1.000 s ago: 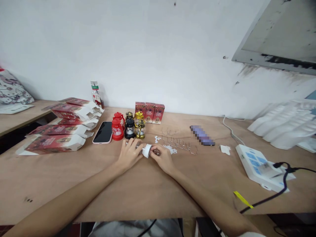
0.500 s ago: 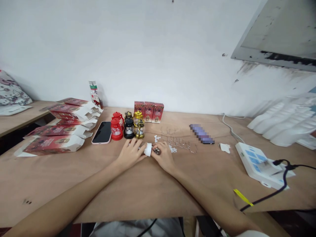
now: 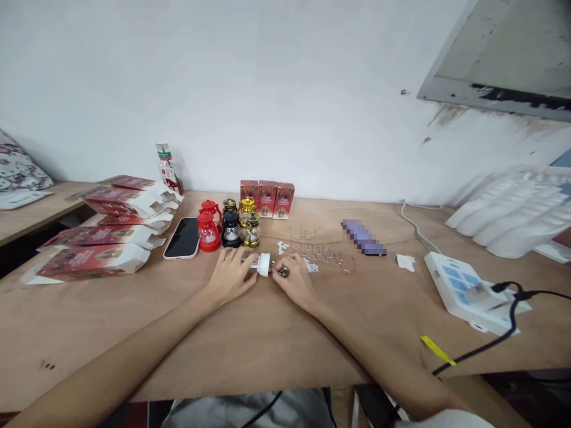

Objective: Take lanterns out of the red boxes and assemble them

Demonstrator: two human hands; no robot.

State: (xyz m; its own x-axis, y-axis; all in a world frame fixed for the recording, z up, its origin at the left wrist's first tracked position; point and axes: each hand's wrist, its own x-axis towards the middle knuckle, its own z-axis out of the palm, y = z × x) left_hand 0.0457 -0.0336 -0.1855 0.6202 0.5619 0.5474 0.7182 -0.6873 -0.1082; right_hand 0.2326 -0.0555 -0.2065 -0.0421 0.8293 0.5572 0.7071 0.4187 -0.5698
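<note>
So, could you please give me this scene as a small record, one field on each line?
Left hand: holds a white, round-ended plastic part
Right hand: fingertips at small, shiny, round pieces; exact grip unclear
Beyond left hand: six small red, black and gold-coloured lanterns, standing
Left of lanterns: black-screened phone with pink edge
Near the white wall: three upright, red printed cardboard boxes
Far left: red printed cardboard boxes with open white flaps, lying
Beyond right hand: thin bent metal wires

left hand (image 3: 229, 278) is palm-down left of the white piece (image 3: 264, 264), fingers curled round that end, right hand (image 3: 297, 279) just right of it, fingertips bent down, bare forearms (image 3: 156, 336) angled in toward it
</note>
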